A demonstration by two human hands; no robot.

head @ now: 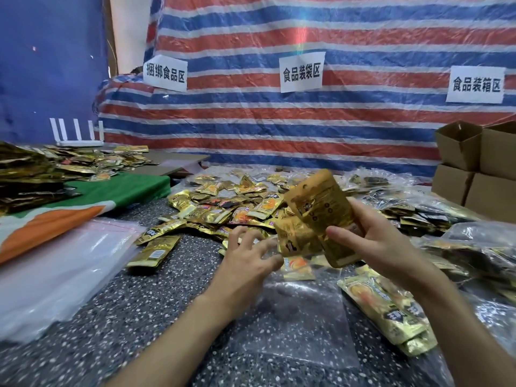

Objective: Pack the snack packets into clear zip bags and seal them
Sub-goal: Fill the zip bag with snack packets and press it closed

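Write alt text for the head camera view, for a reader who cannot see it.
A person's right hand grips a bunch of gold snack packets above a clear zip bag lying on a speckled table, while the left hand hovers with spread fingers beside them. A pile of loose packets lies behind, before a striped tarp.

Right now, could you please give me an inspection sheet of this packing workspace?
Surface: speckled table; green-orange cloth at left.
Job's things: loose packets piled; empty zip bag flat in front; spare bags left; filled bags right.
Clutter: router, boxes.
Hands: right hand grips packet stack; left hand, fingers spread, above the zip bag.
Cables: nothing seen.
Surroundings: striped tarp with paper signs.
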